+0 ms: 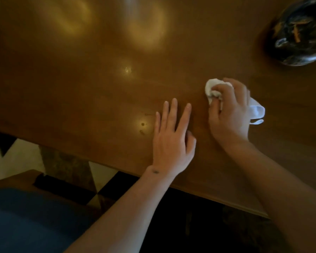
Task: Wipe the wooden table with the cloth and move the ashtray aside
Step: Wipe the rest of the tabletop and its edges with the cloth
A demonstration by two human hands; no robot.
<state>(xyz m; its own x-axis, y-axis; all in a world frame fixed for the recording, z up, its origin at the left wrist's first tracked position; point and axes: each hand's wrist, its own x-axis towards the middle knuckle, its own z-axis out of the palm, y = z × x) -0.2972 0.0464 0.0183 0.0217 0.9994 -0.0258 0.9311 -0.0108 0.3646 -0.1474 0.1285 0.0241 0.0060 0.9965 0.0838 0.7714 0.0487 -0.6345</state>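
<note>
A crumpled white cloth (pixel 211 88) is bunched in the curled grip of the right hand (pixel 230 114) and pressed on the brown wooden tabletop (pixel 98 79). The left hand (pixel 171 137) is laid flat, fingers straight, just beside it. A dark, glossy ashtray (pixel 297 31) is seen well beyond the right hand.

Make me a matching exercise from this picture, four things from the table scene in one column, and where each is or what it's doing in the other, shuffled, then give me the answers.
Things
1. left hand
2. right hand
3. ashtray
4. cloth

States
A. white, bunched on the wooden table
B. dark, at the far right of the table
C. flat on the wood, fingers straight
D. curled round the cloth

Pairs: 1-C, 2-D, 3-B, 4-A
</note>
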